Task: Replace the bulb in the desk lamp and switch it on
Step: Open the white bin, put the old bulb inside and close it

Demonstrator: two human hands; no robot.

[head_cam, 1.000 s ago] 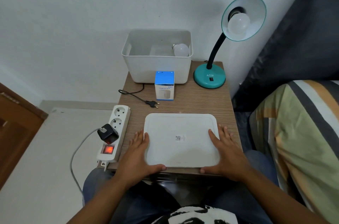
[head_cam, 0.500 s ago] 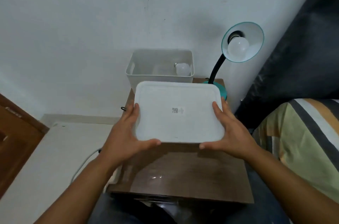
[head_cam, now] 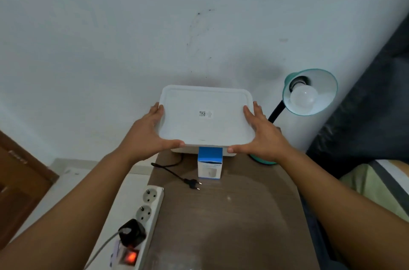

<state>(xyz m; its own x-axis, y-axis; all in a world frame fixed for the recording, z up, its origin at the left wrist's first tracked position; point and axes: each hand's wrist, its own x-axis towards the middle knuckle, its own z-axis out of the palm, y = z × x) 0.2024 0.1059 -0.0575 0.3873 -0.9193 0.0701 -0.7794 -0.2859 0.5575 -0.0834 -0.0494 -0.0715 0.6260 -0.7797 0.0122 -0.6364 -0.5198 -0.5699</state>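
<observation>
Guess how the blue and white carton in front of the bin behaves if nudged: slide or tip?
The blue and white carton stands upright and taller than wide, so a high push probably tips it, while a low push likely slides it on the smooth table. It looks like thin card, so probably light and easily crushed. Its contents can't be seen.

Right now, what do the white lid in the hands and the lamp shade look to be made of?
The white lid looks like matte moulded plastic: uniform white, rounded corners, a raised rim, a small printed label. The lamp shade seems painted metal or hard plastic, teal outside and pale glossy inside; the view leaves that open. The bulb in it looks frosted white.
</observation>
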